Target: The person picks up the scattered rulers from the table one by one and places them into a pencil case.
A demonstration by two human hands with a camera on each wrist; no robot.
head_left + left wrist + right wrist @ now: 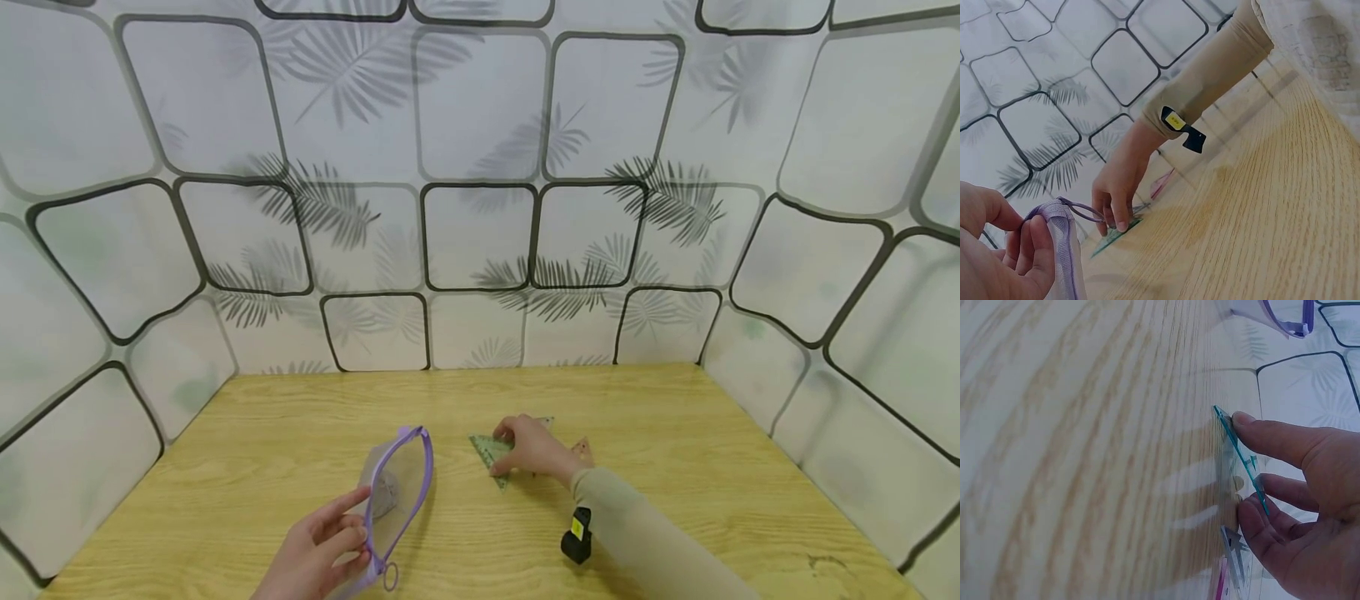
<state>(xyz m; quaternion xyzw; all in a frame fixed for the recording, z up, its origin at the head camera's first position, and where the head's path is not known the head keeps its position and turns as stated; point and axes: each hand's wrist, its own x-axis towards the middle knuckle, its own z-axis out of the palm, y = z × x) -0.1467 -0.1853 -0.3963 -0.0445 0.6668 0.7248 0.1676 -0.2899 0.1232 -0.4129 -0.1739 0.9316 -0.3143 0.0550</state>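
Purple-edged pouch [396, 492] stands pinched open in the left hand [318, 550] while the right hand [532, 448] pinches a green set square [491, 454] off the tabletop [712, 467], probably bound for the pouch mouth.

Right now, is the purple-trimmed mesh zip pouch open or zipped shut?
Open: the purple-trimmed mesh zip pouch gapes between its zipper edges, held by the left hand.

The right hand [534, 450] is bare, and a snug beige sleeve [645, 537] covers the arm behind it, ending at the wrist. Just behind that cuff, a small black device [577, 535] with a yellow label is clipped to the underside of the sleeve. The left hand [318, 550] is bare, with no ring or watch visible; nails are short and plain.
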